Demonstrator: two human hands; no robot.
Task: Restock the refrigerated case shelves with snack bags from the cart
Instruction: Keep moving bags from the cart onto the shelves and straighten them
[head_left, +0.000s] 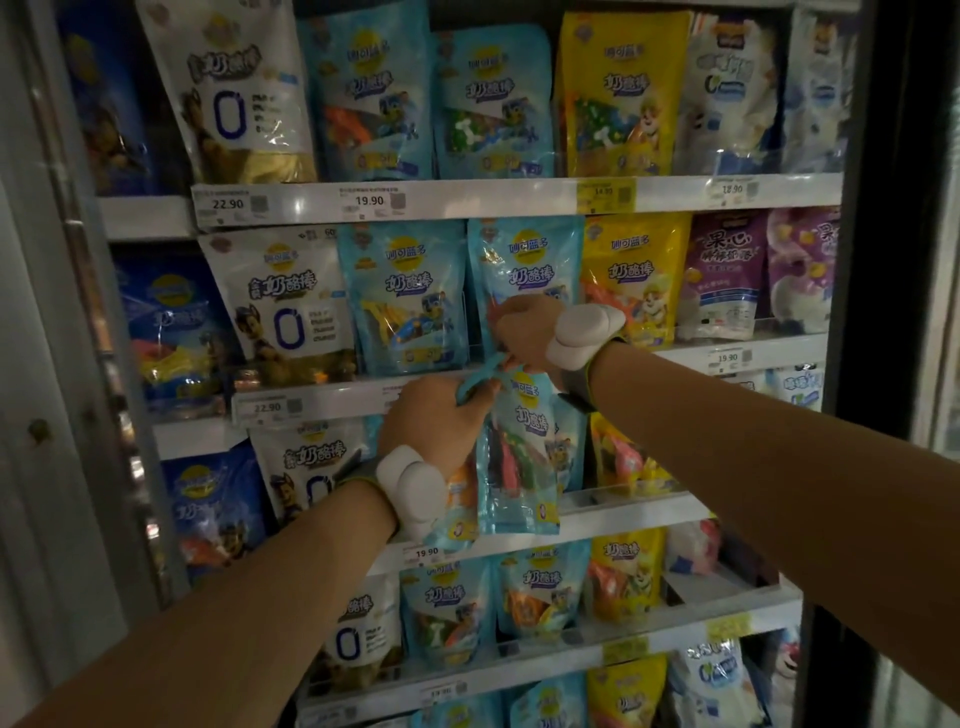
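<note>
A light-blue glossy plastic snack bag with a cartoon pup print (522, 457) is hanging in front of the third shelf down, its top edge being held up at the level of the shelf rail above. The left hand (431, 415) is gripping that top edge with curled fingers, probably to keep the bag upright and steady while it is being fed into its row. The right hand (522, 332) is reaching just above, its fingers curled at the foot of a matching light-blue bag standing on the second shelf (524, 280); whether they are pinching the held bag's top or pushing the standing bag back, I cannot tell. That reach is likely opening room in the blue column.

One bag is being held. On the second shelf, six bag fronts are showing inside the open bay: one white (283, 306), two light blue, one yellow (631, 280) and two purple (722, 275). The top shelf is showing a white, two blue, a yellow and a pale one. Each wrist is wearing one white padded tracker band (410, 488), two in all. White price rails (415, 200) are fronting every shelf. The cart is not in view.
</note>
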